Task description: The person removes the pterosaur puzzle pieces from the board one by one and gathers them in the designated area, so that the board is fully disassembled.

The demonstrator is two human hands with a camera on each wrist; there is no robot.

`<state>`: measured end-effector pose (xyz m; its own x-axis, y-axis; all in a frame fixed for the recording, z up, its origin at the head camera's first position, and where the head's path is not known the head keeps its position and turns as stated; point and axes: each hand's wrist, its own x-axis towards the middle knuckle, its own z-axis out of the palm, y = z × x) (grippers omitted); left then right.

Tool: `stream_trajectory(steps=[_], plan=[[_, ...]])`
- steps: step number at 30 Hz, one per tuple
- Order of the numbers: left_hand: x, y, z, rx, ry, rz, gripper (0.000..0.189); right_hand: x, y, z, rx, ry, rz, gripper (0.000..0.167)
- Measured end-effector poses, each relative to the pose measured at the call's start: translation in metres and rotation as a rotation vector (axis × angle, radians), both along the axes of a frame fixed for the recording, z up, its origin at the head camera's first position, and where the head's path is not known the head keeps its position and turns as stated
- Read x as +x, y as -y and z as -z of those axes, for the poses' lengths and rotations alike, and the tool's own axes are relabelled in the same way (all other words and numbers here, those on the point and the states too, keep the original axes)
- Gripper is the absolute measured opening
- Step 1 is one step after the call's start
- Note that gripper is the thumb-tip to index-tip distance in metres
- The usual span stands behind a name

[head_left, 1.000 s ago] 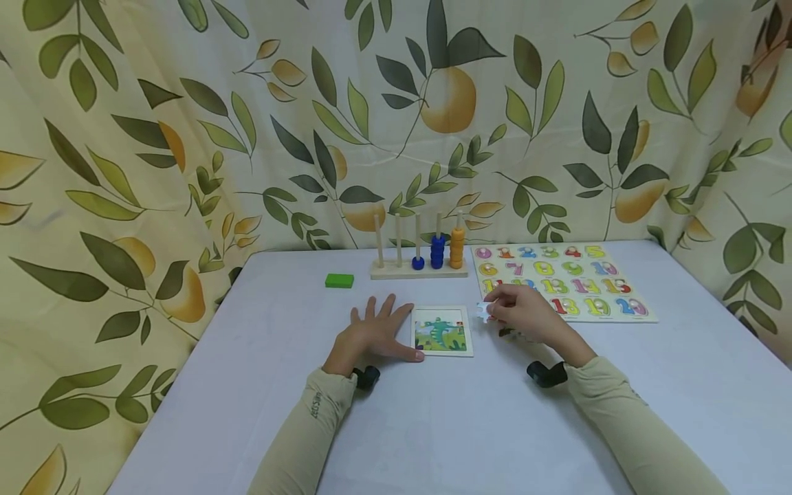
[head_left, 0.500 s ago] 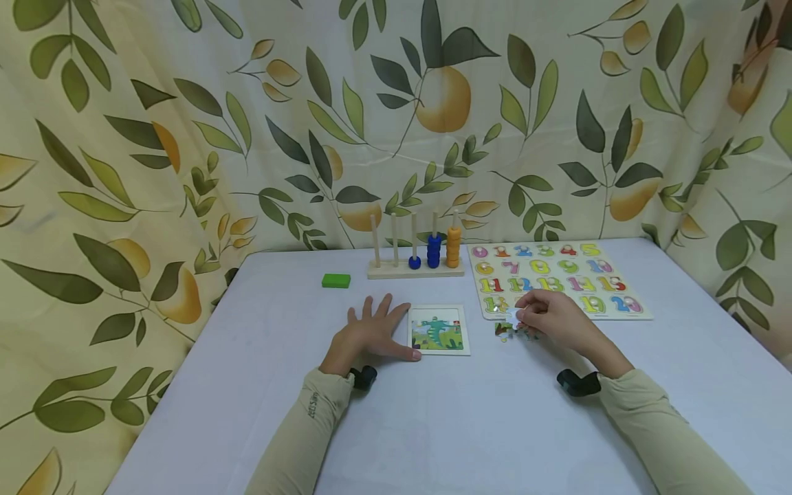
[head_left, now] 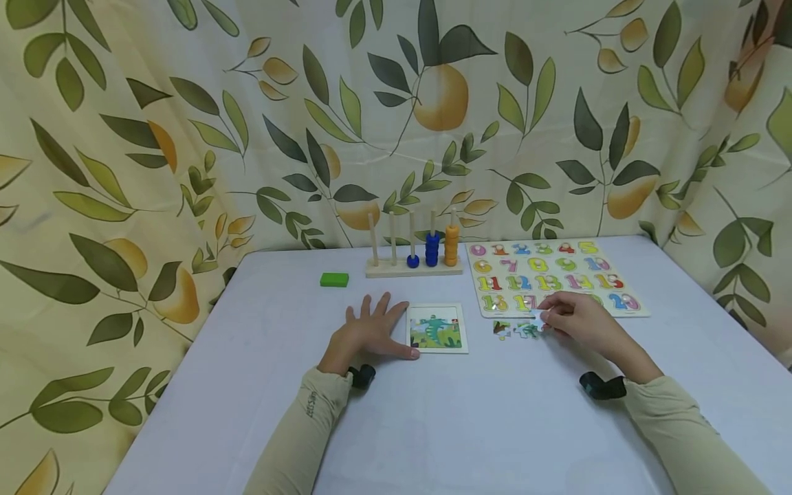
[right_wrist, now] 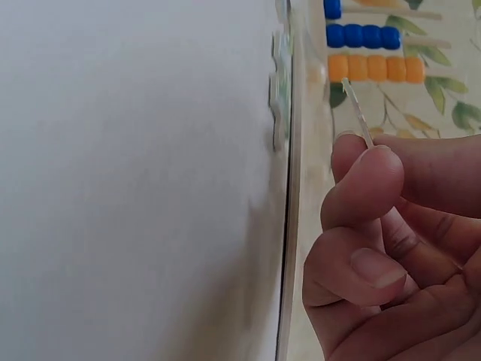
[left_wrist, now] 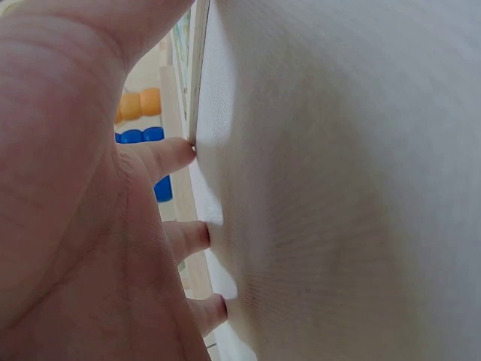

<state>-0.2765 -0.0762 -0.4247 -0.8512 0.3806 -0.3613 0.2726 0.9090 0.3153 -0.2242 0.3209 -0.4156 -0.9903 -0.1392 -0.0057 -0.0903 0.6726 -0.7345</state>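
- Left hand [head_left: 368,333] is flat-ish on the white cloth with the fingers spread wide. Thumb tip sits at the near left corner of the puzzle tray [head_left: 438,311], index tip at the far left corner.
- That tray lies flat about mid-table: white frame, green and teal creature picture inside, plain white band along the far side.
- Right hand [head_left: 578,323] is off to the right, thumb and index pinching one small puzzle piece [head_left: 537,315] — the right wrist view has it edge-on, held up clear of the table.
- Just left of that hand, a brownish loose piece [head_left: 501,329] and a greenish one [head_left: 526,330] lie on the table, right of the tray.
- Right behind those is the number board [head_left: 557,273], its near edge partly covered by the right hand.
- Far side, middle: wooden peg rack [head_left: 413,271] with blue and orange beads — the orange stack is on the rightmost peg.
- Green block [head_left: 334,280] sits left of the rack, a bit nearer.
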Motion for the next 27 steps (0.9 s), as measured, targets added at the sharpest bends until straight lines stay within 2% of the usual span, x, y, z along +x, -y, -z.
stream_trajectory(steps=[14,21,27], plan=[[0.000,-0.001,-0.001,-0.010,-0.004,0.005,0.112,0.005,-0.029,0.007,0.028,0.036,0.022,0.026],[-0.009,-0.001,0.012,0.000,0.009,-0.006,0.116,0.007,-0.029,0.007,0.014,0.071,0.034,0.026],[-0.008,-0.001,0.012,-0.012,0.011,-0.010,0.116,0.007,-0.029,0.006,0.024,0.097,0.043,0.025]])
